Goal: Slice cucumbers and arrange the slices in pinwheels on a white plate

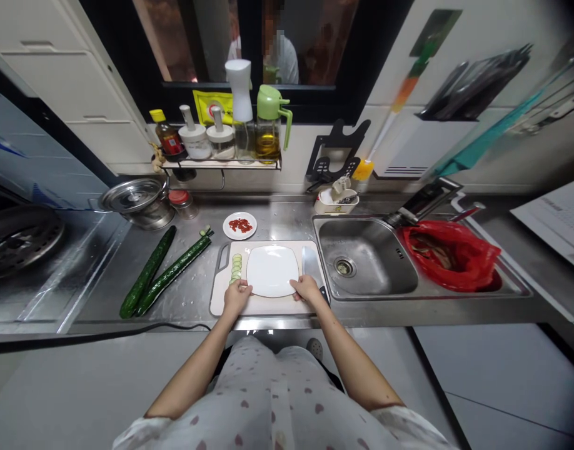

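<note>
White, glossy, rounded-square plate [272, 269] is sitting above the grey stainless-steel desk [188, 294], directly over the cream rectangular cutting board [268, 305]; whether it is touching the board, I cannot tell. Looking ceramic, it is probably handling as stiff, moderately heavy and brittle, its glaze likely turning slippery under wet skin. On its right, the broad silver-bladed knife with a black handle [309, 259] is lying close by. Both the left hand [237, 296] and the right hand [307, 288] are holding it, their fingers pinching its near corners; mid-side holds would probably be balancing it better. Thin pale-green cucumber slices [236, 267] are lining its left.
</note>
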{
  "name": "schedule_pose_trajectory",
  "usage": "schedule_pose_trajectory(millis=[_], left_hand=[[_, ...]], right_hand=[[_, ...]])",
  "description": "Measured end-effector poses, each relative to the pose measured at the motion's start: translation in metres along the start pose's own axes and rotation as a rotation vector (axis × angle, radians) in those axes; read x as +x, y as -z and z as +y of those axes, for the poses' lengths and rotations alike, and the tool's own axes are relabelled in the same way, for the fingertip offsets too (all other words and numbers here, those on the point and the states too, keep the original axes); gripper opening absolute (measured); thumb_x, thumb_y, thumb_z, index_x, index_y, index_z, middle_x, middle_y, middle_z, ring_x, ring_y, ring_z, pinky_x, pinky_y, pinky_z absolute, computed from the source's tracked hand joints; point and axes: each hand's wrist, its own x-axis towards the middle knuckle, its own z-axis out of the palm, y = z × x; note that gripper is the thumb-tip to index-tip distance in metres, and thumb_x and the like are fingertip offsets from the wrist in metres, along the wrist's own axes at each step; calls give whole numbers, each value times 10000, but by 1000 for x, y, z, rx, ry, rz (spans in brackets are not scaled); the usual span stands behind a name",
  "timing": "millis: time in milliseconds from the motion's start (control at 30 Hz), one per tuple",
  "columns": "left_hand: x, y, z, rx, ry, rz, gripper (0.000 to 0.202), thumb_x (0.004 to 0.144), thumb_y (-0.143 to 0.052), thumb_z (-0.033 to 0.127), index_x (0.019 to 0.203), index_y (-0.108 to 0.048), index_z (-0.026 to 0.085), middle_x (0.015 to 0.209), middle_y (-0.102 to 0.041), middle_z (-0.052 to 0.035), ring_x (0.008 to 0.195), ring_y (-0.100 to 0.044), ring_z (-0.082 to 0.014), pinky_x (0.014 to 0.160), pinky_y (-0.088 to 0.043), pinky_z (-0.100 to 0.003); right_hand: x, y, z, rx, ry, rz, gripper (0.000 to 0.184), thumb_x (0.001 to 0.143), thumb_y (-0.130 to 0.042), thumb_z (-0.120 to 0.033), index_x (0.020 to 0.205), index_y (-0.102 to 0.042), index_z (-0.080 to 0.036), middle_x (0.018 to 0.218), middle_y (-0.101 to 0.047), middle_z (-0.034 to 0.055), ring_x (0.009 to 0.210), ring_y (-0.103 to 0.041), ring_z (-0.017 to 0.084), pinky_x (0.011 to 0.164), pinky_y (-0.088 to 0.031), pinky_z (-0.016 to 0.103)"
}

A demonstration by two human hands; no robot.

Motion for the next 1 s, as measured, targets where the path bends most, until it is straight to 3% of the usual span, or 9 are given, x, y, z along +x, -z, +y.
schedule_pose_trajectory(millis=[267,367,500,700,867,1000], left_hand=[[-3,1,4,15,7,-6,164,743,-607,308,863,-623,197,658,-707,-7,687,-685,-180,681,-460,-258],[-5,8,5,83,-32,13,194,753,-608,376,838,-647,207,643,-704,-1,674,-662,-178,655,-438,-253],[-4,30,-1,138,-58,76,271,778,-568,463,805,-660,210,627,-681,4,617,-615,-164,602,-405,-241],[0,61,-13,286,-23,197,248,772,-589,442,879,-674,235,727,-683,-17,689,-613,-187,627,-379,-255],[-8,58,-8,387,-12,206,291,695,-675,496,840,-663,244,775,-670,-37,766,-620,-225,668,-390,-276],[-12,53,-6,406,-23,215,246,689,-692,435,816,-638,231,853,-672,-42,817,-617,-216,682,-395,-267]], right_hand=[[-10,13,-17,-481,100,-24,424,907,-482,-354,547,-607,-167,483,-626,77,620,-632,170,658,-416,221],[-11,13,-18,-527,97,-24,408,920,-465,-374,639,-655,-148,532,-653,85,677,-650,184,689,-420,227],[-9,11,-17,-590,92,8,405,923,-465,-422,813,-699,-110,627,-686,112,799,-665,215,739,-427,248],[-13,14,-19,-622,124,53,442,914,-489,-463,933,-699,-75,901,-698,213,929,-655,290,746,-436,313],[-16,26,-19,-611,171,101,462,939,-444,-457,874,-707,-82,893,-695,232,909,-652,291,730,-425,313],[-22,35,-17,-625,208,140,441,941,-436,-447,871,-702,-103,878,-701,199,882,-649,270,715,-399,296]])
